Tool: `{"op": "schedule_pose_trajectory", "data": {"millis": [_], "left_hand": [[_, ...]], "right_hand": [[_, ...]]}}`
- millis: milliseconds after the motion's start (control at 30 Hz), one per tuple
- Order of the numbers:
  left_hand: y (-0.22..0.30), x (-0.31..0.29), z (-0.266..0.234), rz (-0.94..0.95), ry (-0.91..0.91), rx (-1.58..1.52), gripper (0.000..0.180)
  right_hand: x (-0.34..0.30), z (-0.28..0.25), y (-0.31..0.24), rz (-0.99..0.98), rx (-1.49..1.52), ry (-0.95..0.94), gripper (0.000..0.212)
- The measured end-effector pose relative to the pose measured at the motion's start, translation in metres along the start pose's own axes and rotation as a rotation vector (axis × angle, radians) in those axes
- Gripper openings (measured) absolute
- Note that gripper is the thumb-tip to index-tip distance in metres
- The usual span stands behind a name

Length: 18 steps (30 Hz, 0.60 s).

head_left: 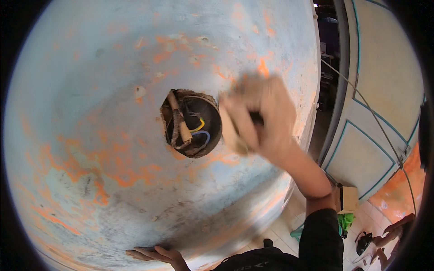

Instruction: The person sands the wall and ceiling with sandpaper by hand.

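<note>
A scuffed pale blue-grey wall (113, 135) with orange patches fills most of the view. In it is a rough-edged round hole (212, 122) with a broken tan conduit (184, 128) and yellow and blue wires inside. My right hand (266, 113), smeared by motion, is just right of the hole. Its fingers are bent round a pale tan sheet (231, 133) against the wall; blur hides its exact kind. Low on the wall, my left hand (156, 255) rests with fingers stretched out and nothing in it.
Past the wall's right edge is a dark doorway (327, 81) beside a cream panel (384, 49) with teal lines. A cable (370, 108) crosses the panel. A cardboard box (349, 199) and green bag (346, 221) sit below. Another person's arm (391, 235) shows at lower right.
</note>
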<state>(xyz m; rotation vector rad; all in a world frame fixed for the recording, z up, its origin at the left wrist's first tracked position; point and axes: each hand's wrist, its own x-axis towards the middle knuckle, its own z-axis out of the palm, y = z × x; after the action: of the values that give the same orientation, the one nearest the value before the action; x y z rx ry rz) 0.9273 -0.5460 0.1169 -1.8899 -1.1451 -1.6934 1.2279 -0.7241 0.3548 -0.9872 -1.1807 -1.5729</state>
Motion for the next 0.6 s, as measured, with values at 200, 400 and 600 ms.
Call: {"op": "schedule_pose_trajectory", "data": {"millis": [200,400,600], "left_hand": [[0.000,-0.003,0.004,0.031,0.007,-0.026,0.054],[0.009,-0.005,0.008,-0.003,0.016,-0.041,0.054],[0.011,-0.005,0.010,-0.035,0.044,-0.059,0.055]], "right_hand": [[0.002,-0.006,0.016,-0.049,0.057,-0.039,0.014],[0.008,-0.003,0.020,0.031,0.016,0.006,0.014],[-0.008,-0.008,0.012,-0.009,0.026,-0.059,0.017]]}}
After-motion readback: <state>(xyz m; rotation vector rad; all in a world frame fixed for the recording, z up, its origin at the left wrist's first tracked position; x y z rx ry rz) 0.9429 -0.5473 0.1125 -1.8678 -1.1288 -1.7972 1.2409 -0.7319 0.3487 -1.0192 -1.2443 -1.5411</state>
